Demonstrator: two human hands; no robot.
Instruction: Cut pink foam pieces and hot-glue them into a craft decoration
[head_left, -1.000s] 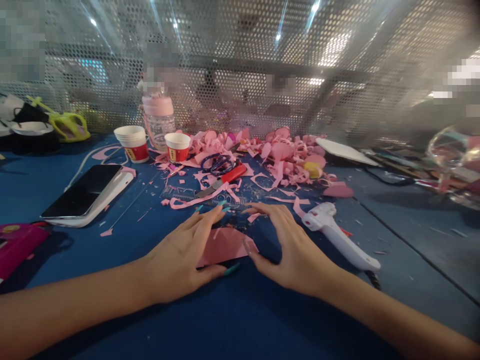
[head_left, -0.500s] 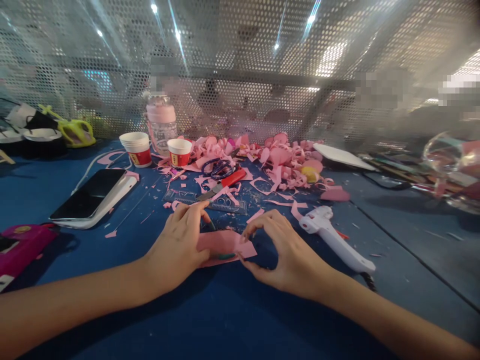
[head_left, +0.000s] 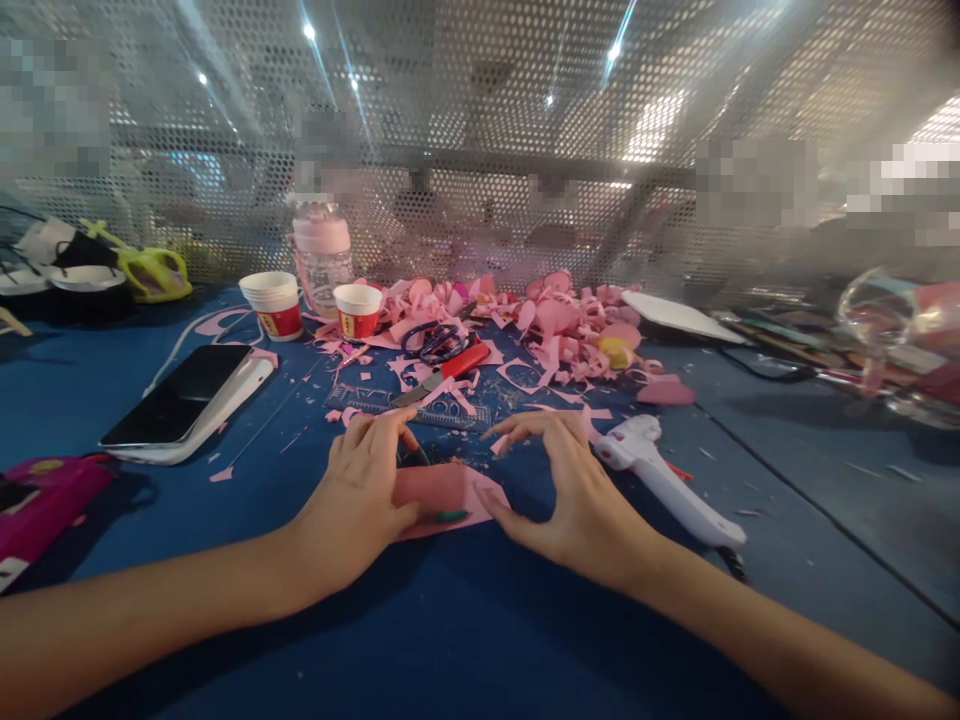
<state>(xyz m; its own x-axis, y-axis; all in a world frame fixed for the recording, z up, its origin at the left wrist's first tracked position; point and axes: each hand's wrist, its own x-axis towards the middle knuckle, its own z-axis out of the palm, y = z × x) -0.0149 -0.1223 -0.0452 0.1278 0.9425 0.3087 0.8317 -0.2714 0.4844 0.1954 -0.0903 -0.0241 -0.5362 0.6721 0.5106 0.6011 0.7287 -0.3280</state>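
Observation:
A folded piece of pink paper (head_left: 431,487) lies near the middle of the blue tabletop. My left hand (head_left: 360,490) is closed on its left end, the thumb along the near edge and the fingers curled over the far side. At the right end, my right hand (head_left: 574,490) is open, its thumb on or just over the paper and its fingers arched apart above. Beyond the hands lie a clear stencil ruler (head_left: 457,413) and a red-handled utility knife (head_left: 465,358). A white glue gun (head_left: 667,485) rests to the right of my right hand.
Pink paper scraps (head_left: 559,320) are heaped along the perforated metal screen (head_left: 487,120). Paper cups (head_left: 271,300) and a bottle (head_left: 322,250) stand at the back left. A phone (head_left: 180,395) and a magenta device (head_left: 56,505) lie left; a white plate-like object (head_left: 675,312) lies right.
My right index finger has lifted off the paper, and the fingers have spread from the thumb. My left hand keeps its hold, and the paper stays nearly in place.

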